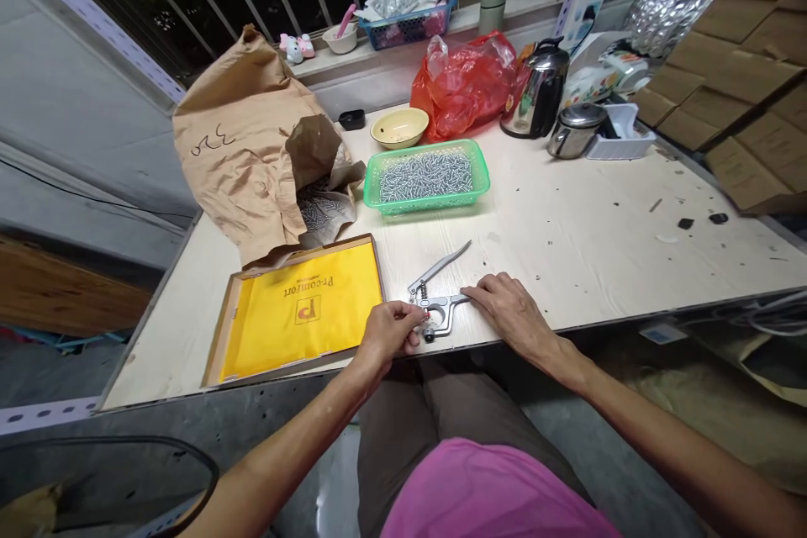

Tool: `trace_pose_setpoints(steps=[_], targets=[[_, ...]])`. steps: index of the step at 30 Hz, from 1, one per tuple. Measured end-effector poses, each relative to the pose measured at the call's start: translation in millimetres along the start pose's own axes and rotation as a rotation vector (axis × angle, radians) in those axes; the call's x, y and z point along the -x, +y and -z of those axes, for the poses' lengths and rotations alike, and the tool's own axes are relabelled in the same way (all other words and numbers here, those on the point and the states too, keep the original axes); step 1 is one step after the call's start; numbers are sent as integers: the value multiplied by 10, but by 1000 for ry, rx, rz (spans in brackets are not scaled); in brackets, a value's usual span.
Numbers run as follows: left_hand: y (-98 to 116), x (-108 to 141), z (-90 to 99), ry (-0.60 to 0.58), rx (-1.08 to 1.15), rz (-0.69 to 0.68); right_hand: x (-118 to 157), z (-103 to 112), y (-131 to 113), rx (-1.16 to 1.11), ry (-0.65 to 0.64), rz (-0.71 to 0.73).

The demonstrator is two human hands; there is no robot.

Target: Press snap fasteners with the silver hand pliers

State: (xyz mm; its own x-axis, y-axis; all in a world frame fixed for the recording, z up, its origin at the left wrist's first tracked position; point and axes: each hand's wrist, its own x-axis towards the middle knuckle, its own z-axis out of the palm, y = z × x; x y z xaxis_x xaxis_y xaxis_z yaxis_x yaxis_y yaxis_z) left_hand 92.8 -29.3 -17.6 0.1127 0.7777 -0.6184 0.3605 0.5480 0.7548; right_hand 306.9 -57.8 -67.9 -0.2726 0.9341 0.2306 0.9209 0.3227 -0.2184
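A pair of grey snap-fastener pliers (441, 303) lies at the table's front edge, its upper handle raised and its jaws apart. My left hand (392, 331) is closed in a pinch at the jaw end, beside a small red spot. What sits between those fingertips is too small to make out. On the other side, my right hand (512, 313) grips the end of the lower handle, palm down on the table. Left of the pliers, a yellow printed pouch (328, 321) lies flat in a shallow cardboard tray (214, 351).
Behind the pliers stands a green basket (371, 195) of small metal pieces. An open brown paper bag (233, 143) holds more. Farther back are a cream bowl (399, 128), a red plastic bag (463, 88), a kettle (540, 92) and a metal pot (575, 133).
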Motion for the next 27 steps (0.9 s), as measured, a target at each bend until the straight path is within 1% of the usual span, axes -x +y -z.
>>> trace_pose_setpoints(steps=[5,10,16,18,24,27], targets=[[-33,4,-73,23,-68,32,44,8,-14,1,18,0],[-63,15,-136,65,-49,53,75,41,24,-42,-15,33],[-49,35,-196,90,-22,119,94,54,45,-23,-17,22],[-32,25,-193,76,-53,135,94,56,53,-22,-10,20],[62,-11,-154,13,-164,249,97,70,88,-15,14,39],[109,-4,-163,-5,-232,235,108,93,92,-4,10,48]])
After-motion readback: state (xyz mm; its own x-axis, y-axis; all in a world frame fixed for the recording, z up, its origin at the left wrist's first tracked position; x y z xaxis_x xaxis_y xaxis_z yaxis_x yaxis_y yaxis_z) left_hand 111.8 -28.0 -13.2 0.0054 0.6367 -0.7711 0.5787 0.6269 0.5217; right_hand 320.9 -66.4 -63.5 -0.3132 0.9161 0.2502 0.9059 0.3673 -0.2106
